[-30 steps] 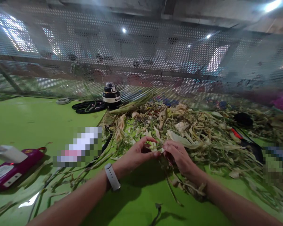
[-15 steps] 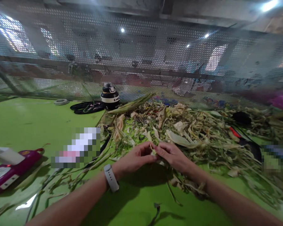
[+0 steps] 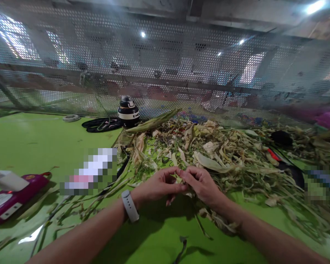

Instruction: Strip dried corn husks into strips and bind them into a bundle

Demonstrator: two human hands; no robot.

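Note:
My left hand (image 3: 160,184) and my right hand (image 3: 202,184) meet at the near edge of the heap of dried husks (image 3: 231,146). Thumbs and fingers of both are pinched around a small pale yellow-green piece of husk (image 3: 178,180). Much of that piece is hidden by the fingers, so its full shape does not show. A white watch band (image 3: 130,206) is around my left wrist. Below the hands, a thin dried stalk (image 3: 181,250) lies on the green table (image 3: 151,240).
At the back stands a black bottle (image 3: 128,113) beside a black flat item (image 3: 101,125). A magenta power strip (image 3: 22,196) with a white plug lies at left, near a blurred-out device (image 3: 90,170) on a cable. Behind everything rises a perforated metal screen (image 3: 165,66).
The hands stay in nearly the same place. The left hand's lower fingers have curled down into view, and the right hand has shifted slightly around the held piece.

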